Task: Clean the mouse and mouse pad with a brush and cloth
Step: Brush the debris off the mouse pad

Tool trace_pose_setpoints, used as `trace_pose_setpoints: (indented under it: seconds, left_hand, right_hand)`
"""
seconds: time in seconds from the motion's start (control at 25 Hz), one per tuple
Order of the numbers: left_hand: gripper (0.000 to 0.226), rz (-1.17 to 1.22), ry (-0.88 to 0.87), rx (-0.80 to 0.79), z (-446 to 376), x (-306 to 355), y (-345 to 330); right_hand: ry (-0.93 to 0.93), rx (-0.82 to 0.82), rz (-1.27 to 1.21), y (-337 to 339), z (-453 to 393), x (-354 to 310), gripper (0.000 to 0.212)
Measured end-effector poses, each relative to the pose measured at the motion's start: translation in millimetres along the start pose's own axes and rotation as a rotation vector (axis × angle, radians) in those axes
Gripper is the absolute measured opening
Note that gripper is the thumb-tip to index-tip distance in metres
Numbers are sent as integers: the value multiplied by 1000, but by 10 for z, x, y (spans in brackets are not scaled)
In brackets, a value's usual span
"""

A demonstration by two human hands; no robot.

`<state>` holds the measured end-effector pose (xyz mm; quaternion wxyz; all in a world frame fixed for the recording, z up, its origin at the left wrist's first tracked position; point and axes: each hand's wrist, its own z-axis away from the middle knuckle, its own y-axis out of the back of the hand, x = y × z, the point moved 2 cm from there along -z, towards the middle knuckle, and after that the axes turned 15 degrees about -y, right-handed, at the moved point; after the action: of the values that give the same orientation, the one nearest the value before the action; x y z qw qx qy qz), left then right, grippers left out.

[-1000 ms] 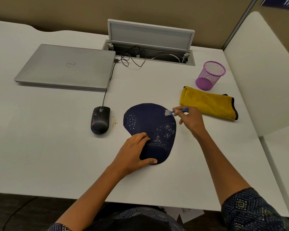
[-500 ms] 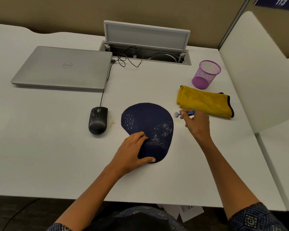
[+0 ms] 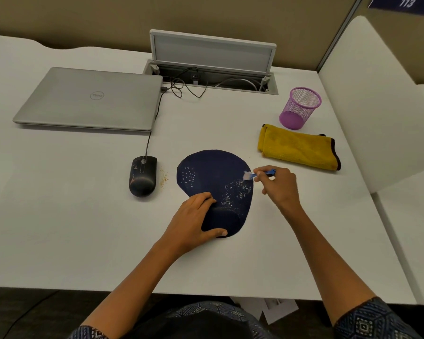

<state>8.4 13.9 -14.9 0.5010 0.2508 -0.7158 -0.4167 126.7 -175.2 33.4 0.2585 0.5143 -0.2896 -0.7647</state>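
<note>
Head view: the left hand (image 3: 194,221) presses the mouse pad's (image 3: 213,172) wrist rest, hiding its near-left edge; the right hand (image 3: 279,187) pinches a blue brush (image 3: 260,174), handle mostly buried in the grip, bristles at the pad's right rim; mouse (image 3: 143,176) left, cloth (image 3: 296,146) right on the desk (image 3: 59,216).

A white desk (image 3: 59,228) fills most of the view, backed by a tan partition wall (image 3: 108,18) and bounded on the right by a white divider panel (image 3: 377,99). A cable hatch (image 3: 212,78) in the desk stands with its grey lid raised. A dark blue sign (image 3: 405,4) reading 113 hangs top right, and the floor (image 3: 22,311) below is dark.
</note>
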Motion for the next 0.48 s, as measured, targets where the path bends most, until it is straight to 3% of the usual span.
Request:
trace_pose_setpoints:
  seconds: [0.08,0.12,0.24,0.32,0.48]
  left_hand:
    - [78,-1,3,6,3,-1,-10]
    - [78,0,4,7,6,-6,-13]
    - [78,6,1,5,3,-13,-18]
    - [78,8,4,2,3,-11,-13]
    - [78,14,0,14,8,-1,-4]
  right_hand:
    - [-77,158,3,40,1,17,28]
    - [-46,141,-41,26,10,14,26]
    - [107,-180,-112,-87,121,-42,18]
    - [124,-231,-94,-117,150,-41,20]
    - [-71,41,3,34,33,67,26]
